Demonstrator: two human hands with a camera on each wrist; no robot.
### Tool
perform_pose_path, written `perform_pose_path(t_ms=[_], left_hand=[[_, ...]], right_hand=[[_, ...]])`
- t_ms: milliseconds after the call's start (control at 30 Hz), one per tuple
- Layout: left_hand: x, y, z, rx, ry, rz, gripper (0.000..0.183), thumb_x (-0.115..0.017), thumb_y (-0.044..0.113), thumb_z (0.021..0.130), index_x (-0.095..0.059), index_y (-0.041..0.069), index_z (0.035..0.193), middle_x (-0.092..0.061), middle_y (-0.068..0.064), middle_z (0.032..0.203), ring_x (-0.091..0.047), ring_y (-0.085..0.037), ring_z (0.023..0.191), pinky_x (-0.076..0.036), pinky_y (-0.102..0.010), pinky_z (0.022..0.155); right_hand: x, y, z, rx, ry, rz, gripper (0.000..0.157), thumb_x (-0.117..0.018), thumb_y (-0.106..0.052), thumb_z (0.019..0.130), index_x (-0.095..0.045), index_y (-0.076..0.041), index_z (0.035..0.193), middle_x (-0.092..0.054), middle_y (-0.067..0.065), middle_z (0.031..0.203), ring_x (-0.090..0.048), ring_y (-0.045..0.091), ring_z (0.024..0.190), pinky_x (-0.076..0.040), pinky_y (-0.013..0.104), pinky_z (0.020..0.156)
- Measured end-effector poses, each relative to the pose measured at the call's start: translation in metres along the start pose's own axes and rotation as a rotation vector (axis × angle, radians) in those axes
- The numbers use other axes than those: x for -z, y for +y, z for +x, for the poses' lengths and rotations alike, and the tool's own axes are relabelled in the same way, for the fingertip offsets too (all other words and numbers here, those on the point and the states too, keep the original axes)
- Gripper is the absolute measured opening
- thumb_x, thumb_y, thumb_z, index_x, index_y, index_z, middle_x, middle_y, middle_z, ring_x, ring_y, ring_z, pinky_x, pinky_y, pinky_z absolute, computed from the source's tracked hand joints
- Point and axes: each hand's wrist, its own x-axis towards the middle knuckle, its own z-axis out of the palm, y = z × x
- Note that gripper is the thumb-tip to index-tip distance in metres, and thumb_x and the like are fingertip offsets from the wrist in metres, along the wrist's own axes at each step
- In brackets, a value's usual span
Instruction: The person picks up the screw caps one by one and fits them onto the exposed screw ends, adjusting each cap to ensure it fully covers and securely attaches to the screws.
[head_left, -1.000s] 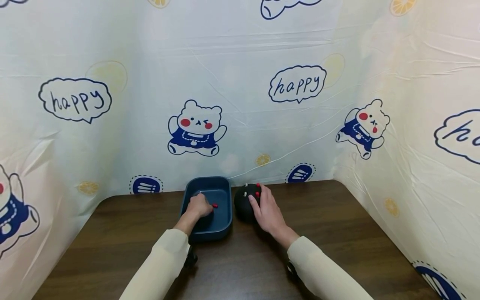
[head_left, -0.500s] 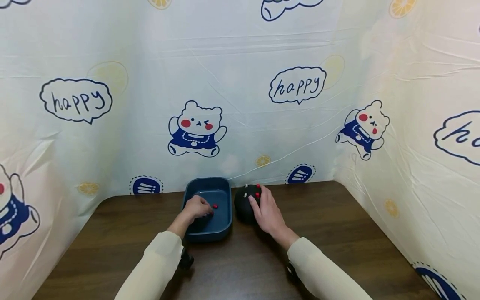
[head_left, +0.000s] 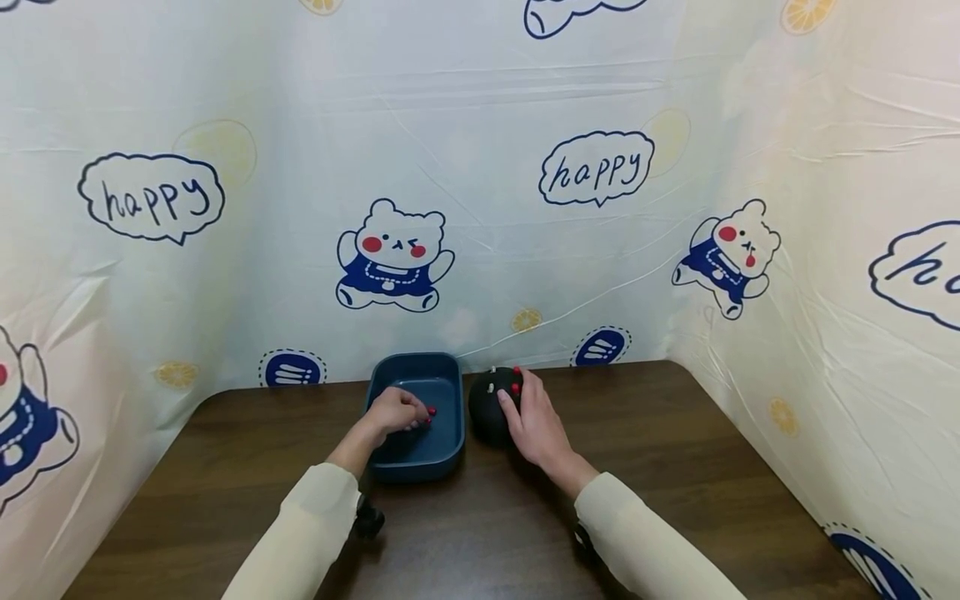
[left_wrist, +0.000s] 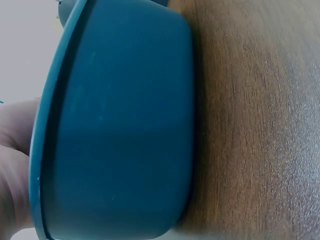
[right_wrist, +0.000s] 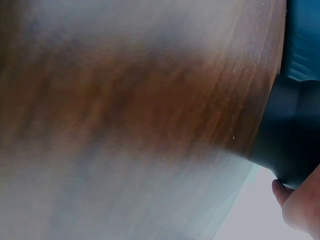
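In the head view my left hand (head_left: 397, 411) reaches into a blue rectangular tub (head_left: 448, 454). Its thumb and fingers seem to pinch a small red piece (head_left: 428, 421), partly hidden by the fingertips. Another small red piece (head_left: 432, 411) is right beside them, in the tub. My right hand (head_left: 538, 423) holds the right side of a rounded black object (head_left: 487, 414) that bears small red and white bits on top. The left wrist view shows the tub's outer wall (left_wrist: 120, 120) with part of the hand behind its rim. The right wrist view shows the black object's dark side (right_wrist: 290, 130).
The tub and black object stand close together near the back edge of a dark brown wooden table (head_left: 637, 467). Behind and beside the table hangs a pale printed sheet (head_left: 480, 250). A small black device (head_left: 369, 518) is at the left sleeve.
My left hand first drew back left in the tub, bringing a red piece into sight at its fingertips. It then shifted slightly right, towards the other red piece. The right hand has stayed put.
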Motion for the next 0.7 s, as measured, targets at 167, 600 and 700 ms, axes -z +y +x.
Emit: perform_pose_path(t_ms=[167,600,700], left_hand=[[0.0004,-0.0003,0.0001,-0.044,0.014,0.004,0.018,-0.064,0.012,0.1,-0.075,0.0,0.108,-0.067,-0.012,0.104,-0.061,-0.025,0.091,-0.055,-0.037,0.084],[-0.0035,-0.0004,0.001,-0.125,0.054,-0.002,0.014,-0.065,0.012,0.101,-0.075,0.004,0.106,-0.069,-0.011,0.108,-0.063,-0.025,0.094,-0.056,-0.036,0.084],[-0.0049,-0.0011,0.0019,-0.127,0.056,-0.01,0.013,-0.065,0.012,0.101,-0.075,0.005,0.105,-0.07,-0.01,0.107,-0.062,-0.024,0.093,-0.056,-0.036,0.084]], right_hand=[[0.0006,-0.0007,0.0005,0.006,0.005,-0.004,0.071,-0.033,-0.061,0.106,-0.03,-0.01,0.156,-0.038,0.014,0.155,-0.045,0.028,0.137,-0.04,0.05,0.114],[0.0003,0.001,0.0006,-0.013,-0.007,-0.001,0.072,-0.032,-0.063,0.105,-0.029,-0.013,0.157,-0.037,0.013,0.157,-0.046,0.029,0.136,-0.041,0.052,0.113],[0.0005,0.001,0.0006,-0.014,-0.01,-0.001,0.073,-0.032,-0.064,0.105,-0.029,-0.013,0.157,-0.037,0.013,0.157,-0.046,0.029,0.136,-0.041,0.052,0.113]])
